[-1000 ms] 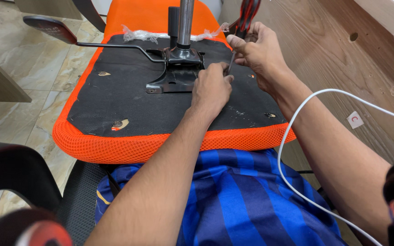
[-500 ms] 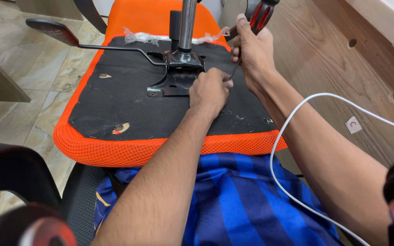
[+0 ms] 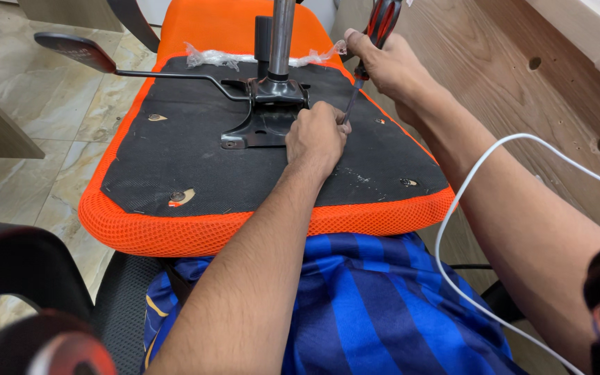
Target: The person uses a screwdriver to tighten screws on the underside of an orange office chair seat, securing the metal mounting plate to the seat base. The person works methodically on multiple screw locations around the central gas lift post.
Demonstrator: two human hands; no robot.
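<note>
An upturned office chair seat [image 3: 196, 167], orange mesh with a black underside, rests on my lap. A black metal mounting plate [image 3: 262, 118] with a steel post [image 3: 282, 35] and a long lever [image 3: 168, 73] sits on it. My left hand [image 3: 317, 135] is closed beside the plate's right edge, fingers pinched at the tip of a screwdriver. My right hand [image 3: 390, 66] grips the red and black screwdriver [image 3: 376, 35], whose shaft slants down toward my left hand.
A white cable [image 3: 467, 180] loops over my right forearm. A wooden panel [image 3: 557, 90] with drilled holes stands on the right. Tiled floor [image 3: 57, 132] lies to the left, and a black chair part [image 3: 15, 278] sits at the lower left.
My right hand has lifted and tilted the screwdriver more upright, bringing its tip to my left hand's fingers. My left hand stays by the plate.
</note>
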